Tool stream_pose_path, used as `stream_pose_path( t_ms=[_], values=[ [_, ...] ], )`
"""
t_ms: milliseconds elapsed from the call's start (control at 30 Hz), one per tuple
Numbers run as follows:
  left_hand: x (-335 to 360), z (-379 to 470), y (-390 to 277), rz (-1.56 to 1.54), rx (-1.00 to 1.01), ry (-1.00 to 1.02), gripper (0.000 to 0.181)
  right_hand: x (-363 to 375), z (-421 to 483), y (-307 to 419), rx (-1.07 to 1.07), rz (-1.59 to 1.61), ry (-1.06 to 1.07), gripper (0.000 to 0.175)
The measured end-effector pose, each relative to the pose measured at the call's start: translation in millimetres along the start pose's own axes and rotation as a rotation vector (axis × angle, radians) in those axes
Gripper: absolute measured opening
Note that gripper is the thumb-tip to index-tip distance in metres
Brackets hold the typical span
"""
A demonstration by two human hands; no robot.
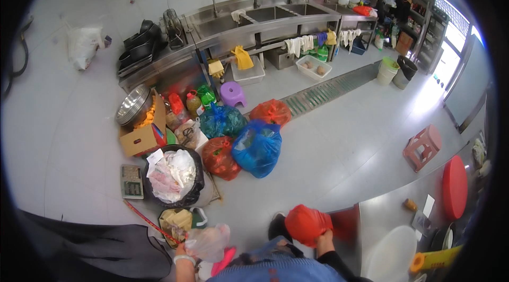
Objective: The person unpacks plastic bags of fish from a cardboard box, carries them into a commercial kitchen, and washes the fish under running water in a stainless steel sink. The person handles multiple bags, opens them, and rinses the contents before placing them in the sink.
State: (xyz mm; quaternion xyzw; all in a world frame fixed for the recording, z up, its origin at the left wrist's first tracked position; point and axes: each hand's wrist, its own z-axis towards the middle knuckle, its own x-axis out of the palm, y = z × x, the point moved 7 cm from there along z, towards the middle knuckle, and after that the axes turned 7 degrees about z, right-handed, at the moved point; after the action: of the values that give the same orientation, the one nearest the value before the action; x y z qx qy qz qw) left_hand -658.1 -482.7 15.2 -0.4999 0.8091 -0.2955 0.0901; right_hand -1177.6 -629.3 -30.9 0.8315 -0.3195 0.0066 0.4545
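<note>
My left hand (181, 251), with a white band at the wrist, grips a pale translucent plastic bag (208, 242). Its contents are hard to make out. In my right hand (325, 241) is a red plastic bag (305, 224), bulging and opaque. Just beyond the left hand sits a green container with brown paper-like material (175, 222) in its mouth. A bin lined with black plastic (199, 180) and heaped with crumpled plastic bags (173, 178) stands farther out. My fingers are partly hidden by both bags.
Tied red (222, 158) and blue bags (258, 151) lie on the floor by a cardboard box (139, 141). A digital scale (132, 182) is left of the bin. A steel table (372, 218) borders my right side. A pink stool (423, 147) and purple stool (233, 93) stand farther off.
</note>
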Motion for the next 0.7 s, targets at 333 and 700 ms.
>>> stream_pose_path(
  t_ms=[333,700],
  values=[
    [152.5,36.3,-49.5,-0.088,0.033,-0.017,0.017,92.5,113.7,87.5,-0.050,-0.305,0.061,0.031],
    [303.3,165.3,-59.6,-0.019,-0.066,-0.163,0.018,112.8,226.6,168.7,0.016,-0.458,-0.115,0.039]
  ],
)
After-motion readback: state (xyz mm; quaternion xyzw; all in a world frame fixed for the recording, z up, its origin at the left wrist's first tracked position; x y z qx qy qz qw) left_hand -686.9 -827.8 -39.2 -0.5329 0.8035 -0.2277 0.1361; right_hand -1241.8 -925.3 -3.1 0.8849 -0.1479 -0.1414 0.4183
